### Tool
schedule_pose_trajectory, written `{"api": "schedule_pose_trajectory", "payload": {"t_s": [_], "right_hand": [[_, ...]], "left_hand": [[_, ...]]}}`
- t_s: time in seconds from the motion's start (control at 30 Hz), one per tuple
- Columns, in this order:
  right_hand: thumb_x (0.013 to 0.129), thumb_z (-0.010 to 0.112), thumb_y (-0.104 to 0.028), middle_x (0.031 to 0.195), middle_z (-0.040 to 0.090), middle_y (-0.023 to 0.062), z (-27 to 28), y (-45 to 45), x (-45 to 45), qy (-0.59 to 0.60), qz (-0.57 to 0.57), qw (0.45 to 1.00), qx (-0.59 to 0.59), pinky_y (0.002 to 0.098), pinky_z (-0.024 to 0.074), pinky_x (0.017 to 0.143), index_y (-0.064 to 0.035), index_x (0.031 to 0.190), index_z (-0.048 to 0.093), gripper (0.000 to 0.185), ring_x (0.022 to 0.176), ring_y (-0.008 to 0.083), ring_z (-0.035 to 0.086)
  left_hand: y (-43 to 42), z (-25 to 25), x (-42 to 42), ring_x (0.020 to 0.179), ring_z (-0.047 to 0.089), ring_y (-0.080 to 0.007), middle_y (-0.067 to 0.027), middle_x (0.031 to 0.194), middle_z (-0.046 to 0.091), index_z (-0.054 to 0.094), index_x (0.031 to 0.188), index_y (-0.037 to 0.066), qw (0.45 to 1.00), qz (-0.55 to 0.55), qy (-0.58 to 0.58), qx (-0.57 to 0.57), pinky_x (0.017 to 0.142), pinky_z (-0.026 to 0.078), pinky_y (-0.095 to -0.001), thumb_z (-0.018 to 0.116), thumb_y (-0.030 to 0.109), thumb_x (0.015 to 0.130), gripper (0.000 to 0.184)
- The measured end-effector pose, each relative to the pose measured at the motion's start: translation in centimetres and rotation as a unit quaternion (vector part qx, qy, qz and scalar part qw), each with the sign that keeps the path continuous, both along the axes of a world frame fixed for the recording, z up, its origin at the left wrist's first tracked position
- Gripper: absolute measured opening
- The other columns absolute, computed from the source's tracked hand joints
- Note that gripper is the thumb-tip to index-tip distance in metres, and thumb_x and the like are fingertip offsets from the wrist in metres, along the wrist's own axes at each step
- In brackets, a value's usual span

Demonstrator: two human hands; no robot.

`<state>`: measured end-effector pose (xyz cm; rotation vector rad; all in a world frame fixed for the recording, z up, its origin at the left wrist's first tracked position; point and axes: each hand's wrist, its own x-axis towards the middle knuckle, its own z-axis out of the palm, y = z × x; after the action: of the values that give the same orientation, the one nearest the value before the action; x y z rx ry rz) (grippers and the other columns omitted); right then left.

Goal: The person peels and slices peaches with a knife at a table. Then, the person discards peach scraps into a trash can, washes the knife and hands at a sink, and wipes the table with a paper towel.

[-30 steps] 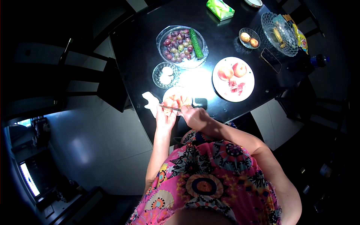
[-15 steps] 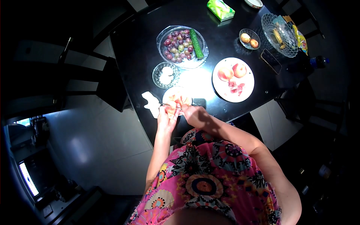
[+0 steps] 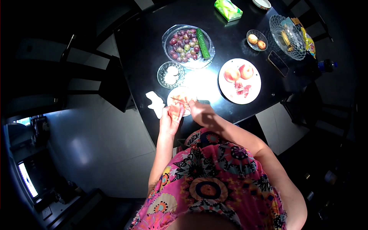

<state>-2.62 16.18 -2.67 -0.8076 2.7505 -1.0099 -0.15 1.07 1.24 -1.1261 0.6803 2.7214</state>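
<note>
The step in hand looks like cutting fruit: at the lower centre of the frame, the left hand is closed narrowly around a pale orange piece of fruit, and the right hand grips a knife, its blade angled over the small plate. Another stroke would call for a steady hold on the piece, fingertips clear of the edge. The small plate bears cut pieces too blurred to count.

On the dark worktop, right of centre, 1 large white plate bears 2 reddish round fruits and several red scraps. At the upper centre, 1 glass dish contains 1 cucumber and over 20 grapes, their exact number unclear. Below it, 1 glass bowl holds what seem to be 2 white rounded things. Towards the upper right, 1 smaller bowl holds 2 small fruits, near 1 phone. Just left of the small plate lies 1 crumpled white tissue.
</note>
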Motion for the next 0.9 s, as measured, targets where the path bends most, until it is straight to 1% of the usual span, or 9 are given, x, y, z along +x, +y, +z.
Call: {"api": "schedule_pose_trajectory", "payload": {"t_s": [0.1, 0.13, 0.27, 0.37, 0.57, 0.73, 0.83, 0.87, 0.9], "right_hand": [[0.084, 0.043, -0.022, 0.07, 0.055, 0.0218, 0.9, -0.1, -0.4, -0.124, -0.042, 0.989, -0.063, 0.0404, 0.0438, 0.056, 0.0028, 0.086, 0.05, 0.026, 0.067, 0.0364, 0.056], [0.086, 0.042, -0.023, 0.073, 0.055, 0.0233, 1.4, -0.1, -0.6, -0.167, -0.061, 0.981, -0.072, 0.0417, 0.0432, 0.059, 0.0034, 0.084, 0.05, 0.028, 0.071, 0.0392, 0.055], [0.084, 0.044, -0.026, 0.075, 0.055, 0.0238, 2.3, 1.0, -1.2, -0.222, -0.072, 0.967, -0.099, 0.0416, 0.0414, 0.062, 0.003, 0.085, 0.051, 0.03, 0.072, 0.0394, 0.054], [0.084, 0.044, -0.028, 0.075, 0.055, 0.0241, 2.8, 1.7, -1.5, -0.228, -0.064, 0.966, -0.104, 0.0404, 0.0407, 0.064, 0.0031, 0.085, 0.051, 0.032, 0.074, 0.0386, 0.053], [0.083, 0.043, -0.027, 0.074, 0.054, 0.0247, 3.4, 2.2, -1.5, -0.242, -0.054, 0.957, -0.153, 0.0401, 0.0401, 0.065, 0.0039, 0.081, 0.051, 0.032, 0.073, 0.0379, 0.053], [0.082, 0.043, -0.029, 0.072, 0.054, 0.025, 4.7, 3.1, -1.6, -0.226, -0.005, 0.963, -0.149, 0.0397, 0.0409, 0.064, 0.0042, 0.079, 0.052, 0.035, 0.072, 0.0387, 0.053], [0.081, 0.044, -0.03, 0.069, 0.054, 0.023, 5.4, 4.2, -1.9, -0.325, -0.075, 0.934, -0.132, 0.0381, 0.0413, 0.062, 0.0037, 0.078, 0.052, 0.035, 0.069, 0.0364, 0.054], [0.08, 0.047, -0.031, 0.066, 0.054, 0.0208, 4.5, 4.8, -1.7, -0.236, -0.091, 0.956, -0.148, 0.0365, 0.0416, 0.059, 0.0031, 0.077, 0.052, 0.034, 0.063, 0.0327, 0.054], [0.081, 0.049, -0.03, 0.06, 0.052, 0.0145, 4.6, 5.8, -1.7, -0.273, -0.107, 0.94, -0.174, 0.0327, 0.0408, 0.052, 0.0021, 0.075, 0.051, 0.033, 0.054, 0.0233, 0.052]], "left_hand": [[-0.4, 1.8, 0.1, 0.105, 0.048, -0.0316, -0.0191, 0.112, 0.048, 0.042, 0.107, -0.006, 0.987, -0.041, 0.11, 0.105, 0.092, 0.039, -0.0423, 0.04, 0.014, 0.082, 0.031], [-0.3, 2.8, 0.0, 0.111, 0.042, -0.0339, -0.0194, 0.116, 0.044, 0.041, 0.11, -0.003, 0.985, -0.018, 0.102, 0.135, 0.098, 0.032, -0.0433, 0.045, 0.005, 0.076, 0.035], [-0.5, 3.1, 0.5, 0.117, 0.032, -0.0387, -0.0196, 0.12, 0.039, 0.041, 0.112, 0.004, 0.977, -0.042, 0.191, 0.082, 0.103, 0.024, -0.0444, 0.046, -0.012, 0.058, 0.056], [-0.6, 3.3, 0.3, 0.117, 0.032, -0.04, -0.0205, 0.122, 0.037, 0.039, 0.113, 0.002, 0.977, -0.083, 0.193, 0.026, 0.103, 0.023, -0.0453, 0.044, -0.009, 0.058, 0.056], [-0.2, 5.4, -0.6, 0.119, 0.028, -0.0422, -0.0249, 0.127, 0.031, 0.031, 0.119, -0.007, 0.967, -0.057, 0.158, 0.189, 0.102, 0.023, -0.0465, 0.044, 0.002, 0.061, 0.059], [0.8, 6.2, -1.2, 0.118, 0.028, -0.043, -0.0268, 0.125, 0.031, 0.029, 0.12, -0.008, 0.971, -0.021, 0.119, 0.205, 0.101, 0.022, -0.0491, 0.047, 0.03, 0.078, 0.059], [1.7, 8.0, -1.9, 0.116, 0.031, -0.0424, -0.0259, 0.122, 0.035, 0.034, 0.117, -0.005, 0.961, -0.058, 0.088, 0.254, 0.1, 0.023, -0.0495, 0.044, 0.039, 0.081, 0.058], [2.5, 9.1, -2.2, 0.115, 0.033, -0.0419, -0.0252, 0.12, 0.037, 0.036, 0.116, -0.005, 0.963, -0.083, 0.089, 0.242, 0.099, 0.025, -0.0493, 0.043, 0.04, 0.081, 0.057], [3.5, 10.0, -2.6, 0.113, 0.035, -0.0415, -0.0246, 0.118, 0.039, 0.038, 0.115, -0.004, 0.963, -0.11, 0.091, 0.23, 0.098, 0.026, -0.0492, 0.043, 0.041, 0.082, 0.056]]}}
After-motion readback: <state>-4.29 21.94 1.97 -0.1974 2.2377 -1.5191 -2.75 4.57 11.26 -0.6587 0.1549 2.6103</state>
